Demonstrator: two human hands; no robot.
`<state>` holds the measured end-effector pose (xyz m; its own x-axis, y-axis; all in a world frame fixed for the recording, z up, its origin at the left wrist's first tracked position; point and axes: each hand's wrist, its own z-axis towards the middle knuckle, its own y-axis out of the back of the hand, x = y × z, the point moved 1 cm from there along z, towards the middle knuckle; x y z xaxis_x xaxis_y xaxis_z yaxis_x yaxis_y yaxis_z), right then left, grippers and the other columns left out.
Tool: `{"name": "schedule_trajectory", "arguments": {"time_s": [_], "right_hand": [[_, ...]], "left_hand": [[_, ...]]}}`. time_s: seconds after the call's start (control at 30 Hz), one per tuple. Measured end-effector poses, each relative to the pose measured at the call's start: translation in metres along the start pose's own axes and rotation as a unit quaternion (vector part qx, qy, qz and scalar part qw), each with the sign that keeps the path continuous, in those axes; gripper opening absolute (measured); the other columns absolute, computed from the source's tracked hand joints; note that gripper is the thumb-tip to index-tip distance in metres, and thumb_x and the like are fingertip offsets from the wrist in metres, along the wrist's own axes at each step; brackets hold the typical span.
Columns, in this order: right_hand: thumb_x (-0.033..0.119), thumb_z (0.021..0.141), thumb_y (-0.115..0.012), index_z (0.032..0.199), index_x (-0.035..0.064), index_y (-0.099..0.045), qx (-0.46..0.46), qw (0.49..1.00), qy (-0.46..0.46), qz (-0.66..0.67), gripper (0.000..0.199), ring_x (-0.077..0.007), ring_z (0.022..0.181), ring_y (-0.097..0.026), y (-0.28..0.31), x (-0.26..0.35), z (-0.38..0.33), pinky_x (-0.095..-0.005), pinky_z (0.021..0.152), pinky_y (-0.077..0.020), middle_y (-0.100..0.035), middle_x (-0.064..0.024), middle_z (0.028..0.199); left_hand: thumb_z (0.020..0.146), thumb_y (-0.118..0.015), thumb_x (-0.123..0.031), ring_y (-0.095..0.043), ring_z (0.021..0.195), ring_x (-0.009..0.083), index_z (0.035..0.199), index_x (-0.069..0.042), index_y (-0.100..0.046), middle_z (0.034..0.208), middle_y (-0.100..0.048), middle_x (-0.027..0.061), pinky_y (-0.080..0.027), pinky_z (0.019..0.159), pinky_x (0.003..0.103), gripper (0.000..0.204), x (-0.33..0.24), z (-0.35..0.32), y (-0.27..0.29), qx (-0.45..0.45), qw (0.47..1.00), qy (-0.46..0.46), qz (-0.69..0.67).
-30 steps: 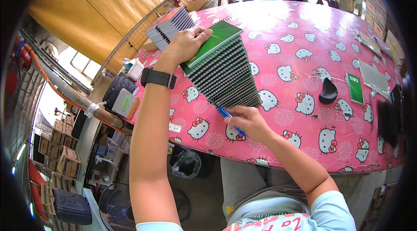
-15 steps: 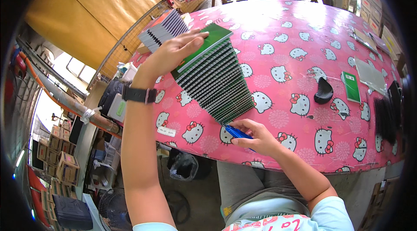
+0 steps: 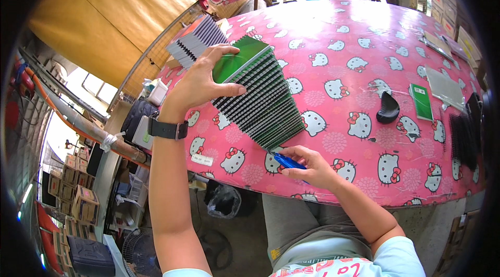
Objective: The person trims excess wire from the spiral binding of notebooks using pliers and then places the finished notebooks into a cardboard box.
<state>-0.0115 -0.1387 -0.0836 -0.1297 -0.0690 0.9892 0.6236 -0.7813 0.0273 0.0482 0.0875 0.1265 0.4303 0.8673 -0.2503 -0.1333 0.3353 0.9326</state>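
Note:
A tall stack of green-covered spiral notebooks [image 3: 260, 102] stands on the pink table, its black coil bindings facing me. My left hand [image 3: 208, 76] grips the top of the stack, with the thumb along the coil side and the fingers over the green cover. Down at the stack's near bottom corner, my right hand [image 3: 307, 166] is closed round blue-handled pliers [image 3: 287, 161]. Their dark tip is at the lowest notebooks; whether it grips a coil end is too small to tell.
Behind the stack stands another pile of notebooks [image 3: 195, 40]. To the right lie a black curved object [image 3: 387, 108], a single green notebook [image 3: 421, 102], a clear plastic packet [image 3: 444, 88] and a bunch of black coils [image 3: 461, 139]. A black-lined bin [image 3: 224, 199] sits below the table edge.
My left hand has shifted from lying over the top cover to gripping it, its thumb now down on the coil side. My right hand with the pliers has moved only slightly.

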Motion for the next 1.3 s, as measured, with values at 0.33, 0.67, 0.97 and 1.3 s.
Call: {"name": "schedule_trajectory", "arguments": {"time_s": [0.33, 0.67, 0.97, 1.3], "right_hand": [[0.024, 0.077, -0.072, 0.117, 0.0047, -0.058, 0.001, 1.0, 0.008, 0.022, 0.047, -0.0174, 0.094, -0.057, 0.0, -0.008, -0.003, -0.0318, 0.085, -0.0449, -0.061, -0.0097, 0.102], [0.025, 0.077, -0.072, 0.121, 0.0036, -0.055, 0.021, 1.0, 0.011, 0.001, 0.052, -0.0194, 0.096, -0.058, -0.005, -0.014, -0.004, -0.0345, 0.088, -0.0452, -0.061, -0.011, 0.105], [0.021, 0.08, -0.071, 0.12, 0.0019, -0.054, -0.016, 0.987, 0.133, -0.085, 0.048, -0.018, 0.093, -0.06, -0.014, -0.011, 0.004, -0.0321, 0.08, -0.047, -0.062, -0.0106, 0.103], [0.023, 0.076, -0.068, 0.117, 0.0079, -0.058, -0.146, 0.874, 0.263, -0.382, 0.044, -0.03, 0.101, -0.053, -0.025, -0.005, 0.028, -0.0421, 0.087, -0.0391, -0.057, -0.0132, 0.112]], "left_hand": [[0.053, -0.084, -0.031, -0.035, 0.131, 0.0325, 0.145, -0.01, -0.02, 0.14, -0.037, 0.0194, -0.028, 0.108, 0.038, 0.114, 0.002, 0.006, 0.002, 0.042, 0.997, 0.064, -0.022], [0.048, -0.086, -0.032, -0.027, 0.135, 0.0352, 0.147, -0.009, -0.01, 0.144, -0.03, 0.0211, -0.023, 0.111, 0.039, 0.127, 0.0, 0.008, 0.003, 0.108, 0.99, 0.081, 0.023], [0.081, -0.046, -0.07, -0.04, 0.128, 0.031, 0.137, 0.001, -0.037, 0.136, -0.043, 0.0236, -0.031, 0.106, 0.036, 0.091, 0.021, 0.038, -0.004, -0.024, 0.993, 0.112, -0.036], [0.082, -0.048, -0.068, -0.056, 0.111, 0.027, 0.128, 0.004, -0.048, 0.117, -0.059, 0.0211, -0.041, 0.094, 0.033, 0.086, 0.029, 0.035, -0.021, -0.001, 0.989, 0.147, -0.034]]}}
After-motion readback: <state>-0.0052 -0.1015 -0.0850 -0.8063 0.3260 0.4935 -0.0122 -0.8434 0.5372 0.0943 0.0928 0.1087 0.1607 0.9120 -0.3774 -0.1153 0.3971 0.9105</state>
